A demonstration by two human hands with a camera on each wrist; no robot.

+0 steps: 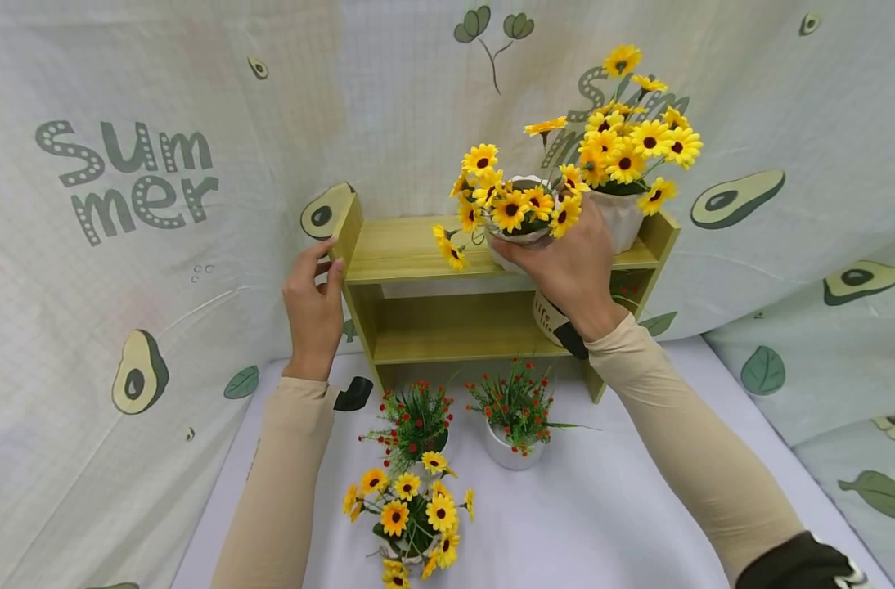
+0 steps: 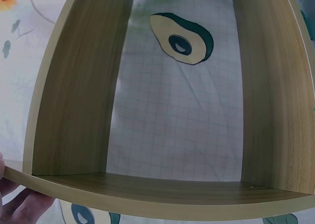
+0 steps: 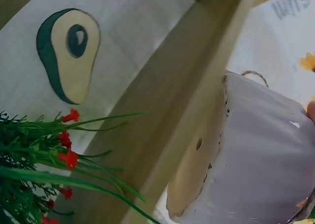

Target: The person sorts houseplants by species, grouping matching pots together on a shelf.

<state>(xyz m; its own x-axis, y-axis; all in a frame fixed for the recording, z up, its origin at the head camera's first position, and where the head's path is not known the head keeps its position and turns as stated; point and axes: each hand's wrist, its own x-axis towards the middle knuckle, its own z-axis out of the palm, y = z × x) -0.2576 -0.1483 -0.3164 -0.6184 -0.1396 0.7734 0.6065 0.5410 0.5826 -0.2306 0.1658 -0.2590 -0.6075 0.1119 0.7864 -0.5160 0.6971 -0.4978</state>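
My right hand [image 1: 576, 258] grips a whitish pot of yellow artificial sunflowers [image 1: 510, 209] at the top board, right of its middle. In the right wrist view the flowerpot's [image 3: 266, 155] base with a small hole shows beside the board's edge. A second pot of sunflowers [image 1: 620, 221] stands just right of it on the same board. At the far left, my left hand [image 1: 313, 307] holds the side panel of the wooden shelf [image 1: 447, 327], with fingers on its outer face. The panel's inner side [image 2: 162, 189] shows in the left wrist view.
On the lower board at right stands a lettered pot [image 1: 546, 319], partly behind my right wrist; red-flowered greenery [image 3: 69, 157] shows there. In front of the shelf, two red-flowered plants [image 1: 517, 409] [image 1: 414, 421] and another sunflower pot [image 1: 411, 515] stand on the white table [image 1: 602, 507]. Printed cloth [image 1: 271, 147] hangs behind.
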